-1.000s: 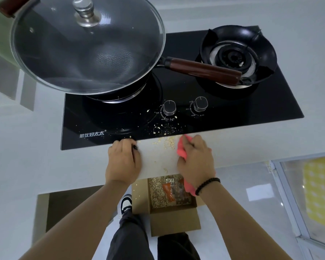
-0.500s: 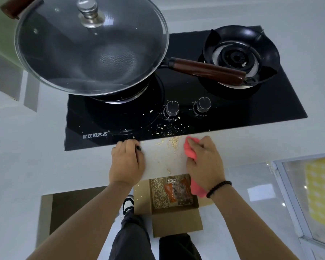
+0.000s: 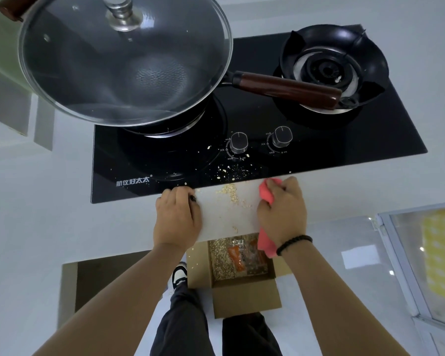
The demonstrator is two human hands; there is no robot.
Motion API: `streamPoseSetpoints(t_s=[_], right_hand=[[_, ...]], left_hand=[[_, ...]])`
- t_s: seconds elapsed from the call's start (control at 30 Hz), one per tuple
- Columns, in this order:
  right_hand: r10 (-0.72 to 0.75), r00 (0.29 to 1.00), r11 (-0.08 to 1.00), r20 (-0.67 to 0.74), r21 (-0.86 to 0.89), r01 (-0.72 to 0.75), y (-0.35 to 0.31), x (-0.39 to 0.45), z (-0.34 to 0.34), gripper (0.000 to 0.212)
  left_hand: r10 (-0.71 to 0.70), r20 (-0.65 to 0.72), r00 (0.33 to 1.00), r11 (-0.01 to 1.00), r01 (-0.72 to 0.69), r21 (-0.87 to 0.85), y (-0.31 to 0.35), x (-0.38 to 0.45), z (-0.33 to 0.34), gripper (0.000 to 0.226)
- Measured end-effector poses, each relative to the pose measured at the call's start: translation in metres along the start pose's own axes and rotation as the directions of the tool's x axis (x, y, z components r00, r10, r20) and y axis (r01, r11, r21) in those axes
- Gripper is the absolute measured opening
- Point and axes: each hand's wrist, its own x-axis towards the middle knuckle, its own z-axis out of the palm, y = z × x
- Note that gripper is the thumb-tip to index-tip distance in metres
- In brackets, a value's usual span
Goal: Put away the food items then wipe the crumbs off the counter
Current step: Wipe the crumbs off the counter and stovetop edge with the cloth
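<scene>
Gripping pink cloth (image 3: 265, 195), right hand (image 3: 283, 209); left hand (image 3: 176, 217) curled, empty; crumbs (image 3: 229, 195) between; wok (image 3: 125, 60) behind.

I have moved my right hand (image 3: 281, 210), gripping the pink cloth (image 3: 265, 195), rightward along the counter's front edge, away from the crumbs (image 3: 230, 195).

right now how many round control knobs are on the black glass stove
2. One round control knob sits near the stove's front centre; the other knob is just right of it, both behind the scattered crumbs. None look hidden.
</scene>
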Motion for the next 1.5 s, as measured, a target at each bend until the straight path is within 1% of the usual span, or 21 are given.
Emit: streamPoseSetpoints(t_s=[0.1,0.17,0.23,0.33,0.4,0.5,0.53,0.57,0.63,0.7,0.73,0.8,0.97,1.07,1.17,1.23,1.27,1.33,1.4,1.47,1.5], right_hand=[[-0.185,0.977,0.981,0.108,-0.039,0.190,-0.014,-0.010,0.012,0.053],[-0.293,0.943,0.955,0.157,0.002,0.296,-0.013,-0.012,0.013,0.052],[-0.273,0.953,0.962,0.132,0.053,0.268,-0.007,-0.007,0.005,0.048],[-0.183,0.978,0.983,0.099,0.029,0.181,0.000,0.003,0.001,0.049],[-0.252,0.962,0.968,0.101,0.031,0.250,-0.007,0.002,0.007,0.050],[-0.449,0.882,0.892,0.140,0.011,0.452,-0.017,-0.006,0.023,0.050],[-0.455,0.882,0.891,0.121,0.051,0.452,-0.014,-0.008,0.026,0.049],[-0.414,0.907,0.907,0.079,0.114,0.404,-0.010,-0.010,0.026,0.048],[-0.266,0.964,0.945,-0.022,0.190,0.265,-0.001,-0.012,0.023,0.049],[-0.177,0.981,0.974,-0.079,0.126,0.185,0.002,-0.011,0.024,0.048],[-0.174,0.981,0.982,-0.090,0.058,0.180,0.000,-0.010,0.023,0.048],[-0.193,0.978,0.981,-0.085,-0.031,0.191,-0.005,-0.011,0.024,0.049],[-0.221,0.973,0.975,-0.068,-0.025,0.220,-0.002,-0.013,0.026,0.047],[-0.236,0.972,0.970,-0.013,-0.064,0.234,-0.010,-0.010,0.028,0.050],[-0.402,0.904,0.901,0.147,-0.114,0.420,-0.012,-0.005,0.025,0.053],[-0.465,0.859,0.875,0.214,-0.041,0.483,-0.004,0.000,0.020,0.048],[-0.445,0.874,0.894,0.194,0.039,0.446,-0.001,0.002,0.017,0.043],[-0.321,0.939,0.942,0.125,0.144,0.303,0.004,0.006,0.014,0.039],[-0.247,0.963,0.969,0.110,0.045,0.243,-0.001,0.006,0.016,0.044],[-0.299,0.945,0.950,0.132,-0.056,0.308,-0.010,0.001,0.019,0.048],[-0.334,0.926,0.932,0.175,-0.083,0.352,-0.015,-0.001,0.019,0.050]], left_hand=[[-0.010,0.005,1.000,1.000,0.010,0.006,0.000,0.000,0.000,0.023],[-0.008,0.006,1.000,1.000,0.008,0.000,0.000,0.000,0.000,0.026],[-0.007,0.011,1.000,1.000,0.007,0.002,0.000,-0.001,0.000,0.027],[-0.009,0.000,1.000,1.000,0.009,-0.002,0.000,0.001,0.000,0.027],[-0.006,-0.001,1.000,1.000,0.006,0.008,0.000,0.000,0.000,0.026],[-0.008,0.000,1.000,1.000,0.008,-0.003,0.001,0.001,0.000,0.025],[-0.008,0.002,1.000,1.000,0.008,-0.005,0.001,0.000,0.000,0.025],[-0.010,0.006,1.000,1.000,0.010,-0.007,0.001,0.000,0.000,0.025],[-0.015,0.016,1.000,1.000,0.015,-0.011,0.002,0.000,-0.001,0.026],[-0.013,0.026,1.000,1.000,0.014,-0.010,0.001,0.001,-0.002,0.028],[-0.013,0.030,0.999,1.000,0.013,-0.009,0.001,0.001,-0.002,0.029],[-0.016,0.037,0.999,1.000,0.016,-0.006,0.001,0.000,-0.003,0.030],[-0.016,0.040,0.999,1.000,0.017,-0.011,0.002,0.000,-0.003,0.030],[-0.013,0.035,0.999,1.000,0.013,-0.007,0.001,0.001,-0.002,0.030],[-0.006,0.033,0.999,1.000,0.007,-0.009,0.000,0.000,-0.002,0.030],[-0.008,0.028,1.000,1.000,0.009,-0.017,0.000,0.000,-0.002,0.031],[-0.005,0.027,1.000,1.000,0.005,-0.019,0.001,0.000,-0.001,0.031],[-0.006,0.020,1.000,1.000,0.006,-0.021,0.001,0.000,-0.001,0.030],[-0.011,0.023,1.000,1.000,0.011,-0.023,0.001,0.000,-0.001,0.028],[-0.005,0.015,1.000,1.000,0.005,-0.019,0.000,-0.001,-0.001,0.027],[-0.002,0.011,1.000,1.000,0.002,-0.022,-0.001,-0.001,-0.001,0.028]])
